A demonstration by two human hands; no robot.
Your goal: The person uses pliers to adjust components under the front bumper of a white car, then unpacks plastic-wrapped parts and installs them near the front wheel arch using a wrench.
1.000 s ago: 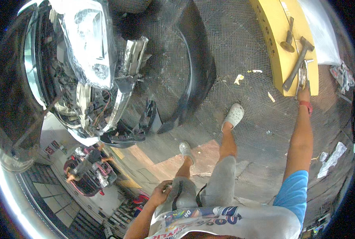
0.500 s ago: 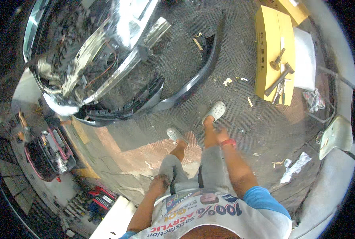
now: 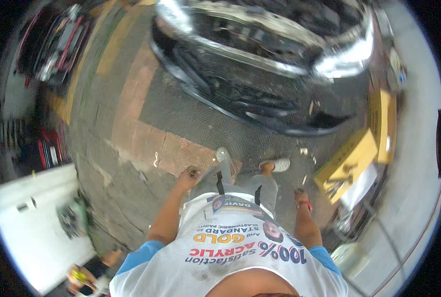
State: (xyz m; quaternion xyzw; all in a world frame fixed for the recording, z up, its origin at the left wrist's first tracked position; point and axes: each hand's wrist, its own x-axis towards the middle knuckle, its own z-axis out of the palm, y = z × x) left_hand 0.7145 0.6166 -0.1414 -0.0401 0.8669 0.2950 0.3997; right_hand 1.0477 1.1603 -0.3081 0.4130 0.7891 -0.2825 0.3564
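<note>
The right hand (image 3: 301, 196) hung near the yellow rectangular cardboard box (image 3: 360, 151), whose near edge had dark metal hand tools (image 3: 338, 187) just inside it. The left hand (image 3: 189, 177) hung apart, fingers curled; whether either held anything, I could not tell. Stepping well seemingly meant avoiding the glossy black curved bumper (image 3: 240, 115) and pale torn scraps (image 3: 303, 151).

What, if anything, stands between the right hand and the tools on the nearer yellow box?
Nothing visible: only floor shows between the right hand and that yellow box, with the blurred tools lying on top.
</note>
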